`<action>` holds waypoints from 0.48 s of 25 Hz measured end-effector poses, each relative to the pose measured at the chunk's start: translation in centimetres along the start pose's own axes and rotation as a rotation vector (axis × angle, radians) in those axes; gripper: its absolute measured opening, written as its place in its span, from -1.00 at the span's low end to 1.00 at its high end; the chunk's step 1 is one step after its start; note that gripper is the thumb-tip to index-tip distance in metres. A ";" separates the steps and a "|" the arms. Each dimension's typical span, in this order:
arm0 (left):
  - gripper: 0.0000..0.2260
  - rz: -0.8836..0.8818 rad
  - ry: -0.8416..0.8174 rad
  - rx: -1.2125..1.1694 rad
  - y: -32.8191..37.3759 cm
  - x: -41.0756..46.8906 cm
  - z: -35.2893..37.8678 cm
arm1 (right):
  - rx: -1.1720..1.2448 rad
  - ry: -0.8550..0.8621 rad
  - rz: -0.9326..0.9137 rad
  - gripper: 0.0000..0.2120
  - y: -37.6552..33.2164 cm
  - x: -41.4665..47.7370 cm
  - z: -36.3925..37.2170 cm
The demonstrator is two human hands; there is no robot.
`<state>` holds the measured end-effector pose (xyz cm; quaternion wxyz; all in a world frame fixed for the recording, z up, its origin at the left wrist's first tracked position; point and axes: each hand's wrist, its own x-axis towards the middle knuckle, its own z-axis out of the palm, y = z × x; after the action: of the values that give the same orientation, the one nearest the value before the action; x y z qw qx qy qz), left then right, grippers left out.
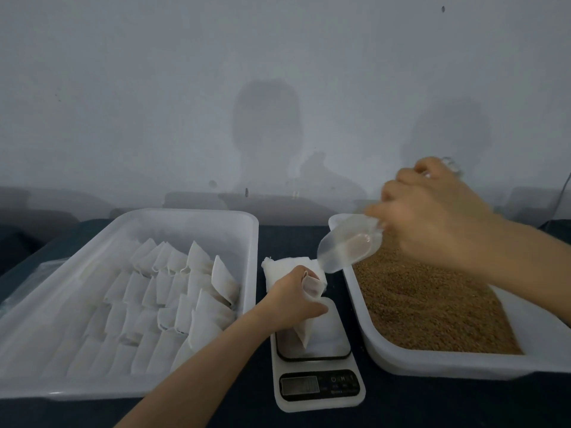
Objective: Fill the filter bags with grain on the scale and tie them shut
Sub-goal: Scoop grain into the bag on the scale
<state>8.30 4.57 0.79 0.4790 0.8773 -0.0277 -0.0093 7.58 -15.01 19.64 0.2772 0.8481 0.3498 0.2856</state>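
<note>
A white filter bag (304, 330) stands on the white kitchen scale (318, 378) in the middle. My left hand (292, 299) grips the bag near its open top and holds it upright. My right hand (432, 217) holds a clear plastic scoop (349, 245) by the handle, tilted down with its mouth just above the bag's opening. A little grain shows inside the scoop. Brown grain (432, 301) fills the white tray (432, 362) on the right.
A large white tray (173, 220) on the left holds several filled white bags (173, 301) in rows. A stack of flat white bags (287, 267) lies behind the scale. Everything sits on a dark cloth against a pale wall.
</note>
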 end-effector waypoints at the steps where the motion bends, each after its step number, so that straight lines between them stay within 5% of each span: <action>1: -0.60 0.004 -0.001 0.004 0.0 0.0 0.0 | -0.013 -0.013 0.041 -0.69 1.0 -0.6 0.5; 12: -0.58 0.022 0.019 0.007 0.0 0.0 0.0 | -0.147 -0.440 0.155 -0.62 4.7 -8.2 12.4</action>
<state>8.28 4.56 0.84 0.4764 0.8786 -0.0328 0.0045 13.17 -27.36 12.00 0.3849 0.8918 0.1933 0.1389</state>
